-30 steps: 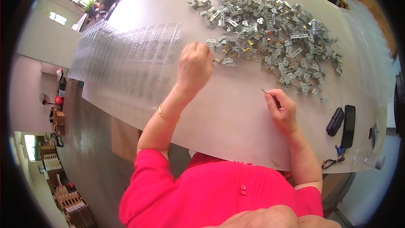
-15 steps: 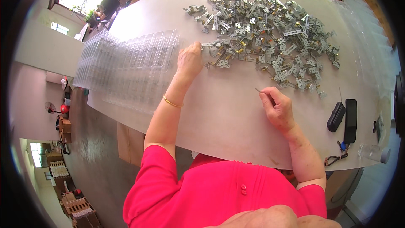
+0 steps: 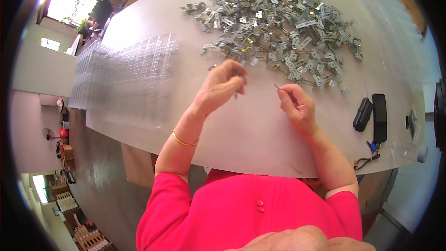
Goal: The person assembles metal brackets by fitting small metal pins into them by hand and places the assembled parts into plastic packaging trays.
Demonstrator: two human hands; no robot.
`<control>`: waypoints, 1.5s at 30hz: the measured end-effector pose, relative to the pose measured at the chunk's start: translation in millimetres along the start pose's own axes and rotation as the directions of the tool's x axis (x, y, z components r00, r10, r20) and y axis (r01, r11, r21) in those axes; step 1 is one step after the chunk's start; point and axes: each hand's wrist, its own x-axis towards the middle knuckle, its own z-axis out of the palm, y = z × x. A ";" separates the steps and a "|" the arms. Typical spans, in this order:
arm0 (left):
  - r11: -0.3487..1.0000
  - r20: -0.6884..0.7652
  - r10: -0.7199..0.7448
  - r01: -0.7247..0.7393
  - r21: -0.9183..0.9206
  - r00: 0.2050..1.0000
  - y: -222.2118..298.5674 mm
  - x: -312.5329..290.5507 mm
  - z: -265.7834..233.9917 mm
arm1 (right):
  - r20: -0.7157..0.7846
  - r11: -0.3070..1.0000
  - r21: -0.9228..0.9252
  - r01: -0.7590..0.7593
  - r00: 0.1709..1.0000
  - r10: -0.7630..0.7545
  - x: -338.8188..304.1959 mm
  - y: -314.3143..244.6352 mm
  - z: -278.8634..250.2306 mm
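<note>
A wide pile of small metal brackets [image 3: 278, 28], silvery with some brass-coloured bits, covers the far part of the pale table [image 3: 241, 135]. At its near edge my left hand [image 3: 218, 86] is closed around a small metal bracket [image 3: 252, 62]; motion blurs the fingers, and most of the piece is hidden. To the right of it, my right hand [image 3: 298, 107] pinches a thin, short metal rod [image 3: 277, 86] between thumb and forefinger. The rod's tip points toward the left hand, and a gap separates the two hands.
Clear plastic blister trays [image 3: 134, 74] lie on the table's left. A black phone [image 3: 379, 118], a dark case [image 3: 362, 114], a looped cord [image 3: 367, 160] and a clear cylindrical container [image 3: 409, 152] are at the right. Plastic sheeting [image 3: 395, 32] hangs along the far right edge.
My left hand has come away from the pile's left edge, rightward and nearer to me, with a bracket in it. My right hand still pinches the rod. The whole view has shifted slightly.
</note>
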 end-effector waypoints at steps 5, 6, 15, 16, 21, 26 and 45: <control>0.824 0.267 -0.145 0.266 -0.500 0.953 -26.0 2.3 26.8 | -0.021 0.999 0.047 -0.008 1.000 0.009 1.4 -2.9 3.4; 0.754 0.305 -0.139 0.300 -0.584 0.942 -29.1 2.7 30.0 | -0.020 0.999 0.045 0.001 1.000 0.000 1.2 -2.8 2.6; 0.870 0.294 -0.114 0.238 -0.433 0.949 -38.3 -1.7 37.2 | -0.013 0.999 -0.013 -0.039 0.999 0.039 0.7 -3.3 -1.3; 0.867 0.295 -0.117 0.242 -0.435 0.948 -38.4 -2.3 38.0 | -0.012 0.999 -0.015 -0.044 0.999 0.044 0.6 -3.3 -1.1; 0.979 0.163 -0.144 0.165 -0.121 0.976 -27.6 -6.9 44.6 | -0.010 0.998 -0.064 -0.008 1.000 0.008 -1.1 -1.2 -0.9; 0.999 0.043 -0.023 0.025 -0.033 0.999 -37.4 -10.0 46.7 | 0.016 0.996 -0.094 0.006 1.000 -0.005 -1.8 -5.4 2.0; 0.891 0.160 0.315 -0.350 0.288 0.935 -43.6 -20.9 56.3 | -0.085 0.958 -0.098 0.270 0.957 -0.278 -0.8 -7.6 5.5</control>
